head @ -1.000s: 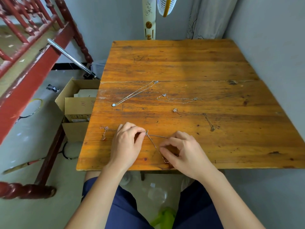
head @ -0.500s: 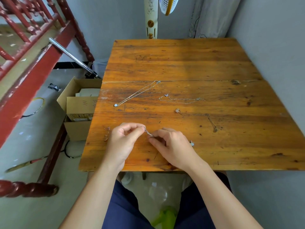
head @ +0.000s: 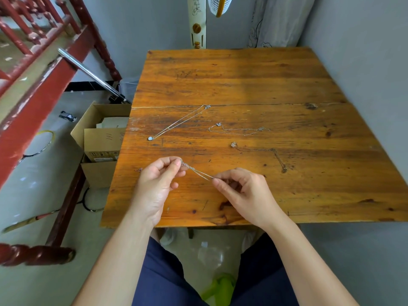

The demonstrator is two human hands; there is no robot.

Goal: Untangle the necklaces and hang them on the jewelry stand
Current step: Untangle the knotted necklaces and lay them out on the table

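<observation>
A thin silver necklace [head: 197, 171] is stretched taut between my two hands, just above the wooden table [head: 242, 74]. My left hand [head: 157, 186] pinches its left end between thumb and forefinger. My right hand [head: 245, 193] pinches the other end. Three more silver necklaces lie flat on the table beyond my hands: a straight one with a pale round pendant [head: 178, 123], a loosely curved one [head: 237, 129], and a bent one with a small pendant [head: 262, 153]. Another bit of chain [head: 139, 170] peeks out left of my left hand. No jewelry stand is in view.
An open cardboard box [head: 100, 138] stands on the floor against the table's left edge. A red wooden railing [head: 33, 69] and a metal rod [head: 90, 74] rise at the left. A fan pole [head: 197, 23] stands behind the table. Grey walls close the back and right.
Both hands have lifted off the table and pulled apart, drawing the chain tight between them. A second ago it lay as a loose V on the wood under my fingers.
</observation>
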